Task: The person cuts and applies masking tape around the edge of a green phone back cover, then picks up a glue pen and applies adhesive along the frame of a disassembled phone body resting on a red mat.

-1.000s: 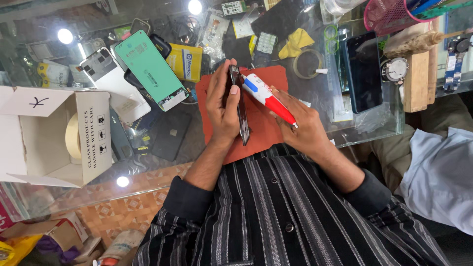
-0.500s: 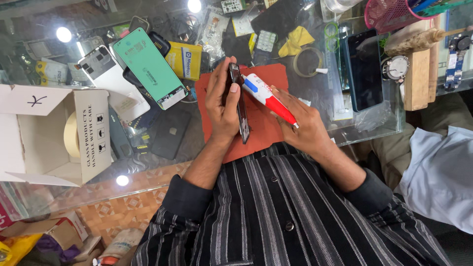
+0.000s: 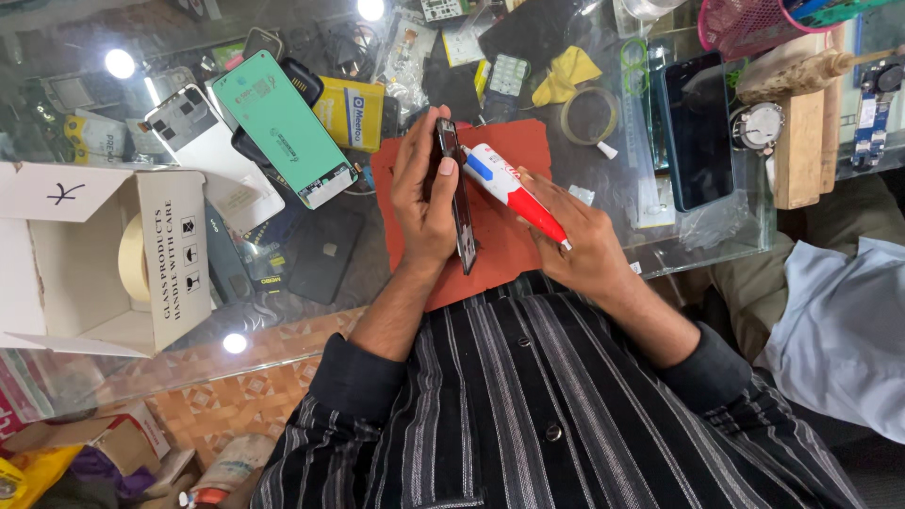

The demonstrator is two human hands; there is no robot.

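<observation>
While the left hand (image 3: 424, 203) holds a dark phone (image 3: 459, 198) on its edge above the red mat (image 3: 504, 240), the fingers (image 3: 445, 168) are closed around the phone from both sides, so the thin side of it faces up and is free to reach. The right hand (image 3: 589, 247) grips a red and white glue tube (image 3: 514, 190), fingers clenched around its lower part, and the nozzle end of the tube comes right up to the upper part of the phone's edge; I cannot tell if it touches. The mat lies near the front edge of the glass surface (image 3: 603, 203), just before the person's body, probably to keep the glass clean and give a soft place under the work. To the left of the mat lie a green phone screen (image 3: 283, 127) and a white phone part (image 3: 207, 151), and at the left edge stands an open white box (image 3: 104, 250). A black phone (image 3: 698, 127) lies flat toward the right edge, apart from the hands.
</observation>
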